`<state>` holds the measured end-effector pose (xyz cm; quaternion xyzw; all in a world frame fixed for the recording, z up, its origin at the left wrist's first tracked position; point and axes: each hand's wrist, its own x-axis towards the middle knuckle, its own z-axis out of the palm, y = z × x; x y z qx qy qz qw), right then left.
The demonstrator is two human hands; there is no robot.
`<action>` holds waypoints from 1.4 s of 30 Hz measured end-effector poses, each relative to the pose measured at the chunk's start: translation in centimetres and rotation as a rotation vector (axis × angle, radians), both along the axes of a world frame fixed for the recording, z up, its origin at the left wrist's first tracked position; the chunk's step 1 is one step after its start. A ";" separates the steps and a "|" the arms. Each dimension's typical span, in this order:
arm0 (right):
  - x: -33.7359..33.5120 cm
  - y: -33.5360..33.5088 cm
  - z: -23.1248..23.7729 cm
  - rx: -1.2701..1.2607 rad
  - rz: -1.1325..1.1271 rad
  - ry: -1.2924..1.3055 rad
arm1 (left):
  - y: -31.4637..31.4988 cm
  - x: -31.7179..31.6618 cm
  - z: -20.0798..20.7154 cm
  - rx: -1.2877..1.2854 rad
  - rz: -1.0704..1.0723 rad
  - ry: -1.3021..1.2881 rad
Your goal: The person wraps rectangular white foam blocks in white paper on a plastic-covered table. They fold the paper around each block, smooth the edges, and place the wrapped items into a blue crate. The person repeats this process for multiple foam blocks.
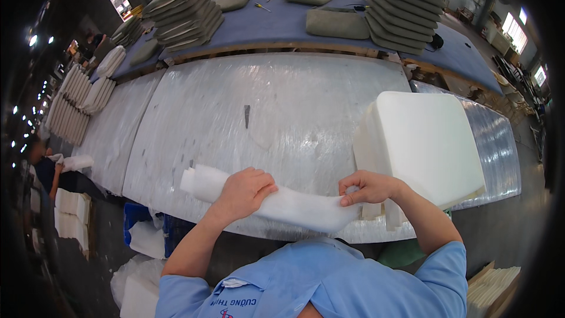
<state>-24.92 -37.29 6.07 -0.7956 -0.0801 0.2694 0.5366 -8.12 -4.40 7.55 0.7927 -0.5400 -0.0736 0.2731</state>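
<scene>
A long piece of soft white padding (309, 209) lies along the near edge of the film-covered table (282, 112), directly before me. My left hand (246, 193) is closed over its upper side, left of the middle, fingers curled into it. Layered edges show at its left end. At the right end, my right hand (368, 188) pinches the padding's edge between thumb and fingertips. Just beyond that hand stands a stack of white foam cushion pieces (426, 135). A small dark pointed tool (246, 116) rests farther out on the table; its exact kind is unclear.
Behind, a blue-topped table (265, 24) bears tall stacks of grey-green cushions (406, 9), with people working at it. White cushions (73, 103) are piled at the far left. A blue crate (136, 215) sits below the table's near left edge; another person (50, 171) is beyond it.
</scene>
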 end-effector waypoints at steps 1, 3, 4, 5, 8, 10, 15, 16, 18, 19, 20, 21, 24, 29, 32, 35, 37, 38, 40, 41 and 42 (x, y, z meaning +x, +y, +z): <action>-0.1 -0.3 -0.5 0.021 -0.013 0.026 | -0.3 0.0 0.0 -0.006 -0.001 -0.004; 0.0 0.4 -0.4 -0.012 -0.060 -0.034 | -0.2 0.1 0.0 -0.017 0.015 -0.012; -0.1 0.7 -0.4 -0.028 -0.085 -0.064 | -0.1 0.3 -0.2 -0.020 0.020 -0.013; -0.1 1.2 0.4 -0.091 -0.103 -0.180 | 0.0 0.3 -0.3 -0.024 0.025 -0.011; 0.1 3.5 3.5 -0.256 -0.127 -0.444 | 0.3 0.3 -0.3 -0.009 0.034 -0.020; 0.2 5.2 4.1 -0.349 -0.120 -0.513 | 0.2 0.3 -0.1 0.012 0.040 -0.020; 0.9 5.5 0.0 -0.353 -0.084 -0.436 | -0.1 0.5 0.3 0.047 0.054 -0.032; 1.3 5.5 -0.4 -0.308 -0.102 -0.416 | 0.0 0.4 0.4 0.072 0.074 -0.075; 1.8 5.1 -1.1 -0.240 -0.160 -0.280 | -0.7 -0.6 1.0 0.084 0.128 -0.239; 2.0 4.9 -1.5 -0.208 -0.196 -0.210 | -1.3 -2.1 1.3 0.069 0.165 -0.363; 2.1 4.5 -1.8 -0.191 -0.216 -0.191 | -2.0 -3.8 1.7 0.056 0.204 -0.485; 2.4 4.3 -2.0 -0.171 -0.231 -0.177 | -2.6 -5.4 2.0 0.016 0.187 -0.433; 3.1 3.8 -3.4 -0.056 -0.247 -0.126 | -4.9 -9.1 1.1 -0.060 0.173 -0.314; 3.8 3.4 -4.3 0.071 -0.166 0.102 | -6.5 -10.6 -1.5 -0.019 0.261 -0.244; 3.8 3.3 -5.5 0.125 -0.148 0.249 | -6.6 -11.6 -1.9 0.027 0.263 -0.247; 4.1 3.4 -6.0 0.108 -0.104 0.292 | -6.6 -12.1 -2.1 0.041 0.273 -0.273; 4.4 3.6 -6.6 0.081 -0.072 0.286 | -6.7 -12.3 -2.1 0.049 0.282 -0.278; 4.5 3.6 -7.0 0.051 -0.076 0.257 | -6.8 -12.3 -2.0 0.049 0.287 -0.286; 4.7 3.8 -7.8 -0.009 -0.083 0.200 | -6.8 -12.5 -1.5 0.059 0.288 -0.273; 4.0 3.6 -10.2 -0.117 -0.060 0.124 | -6.9 -12.5 -1.1 0.060 0.278 -0.269; 2.7 2.9 -13.7 -0.233 -0.055 0.046 | -6.8 -12.5 -0.9 0.053 0.252 -0.266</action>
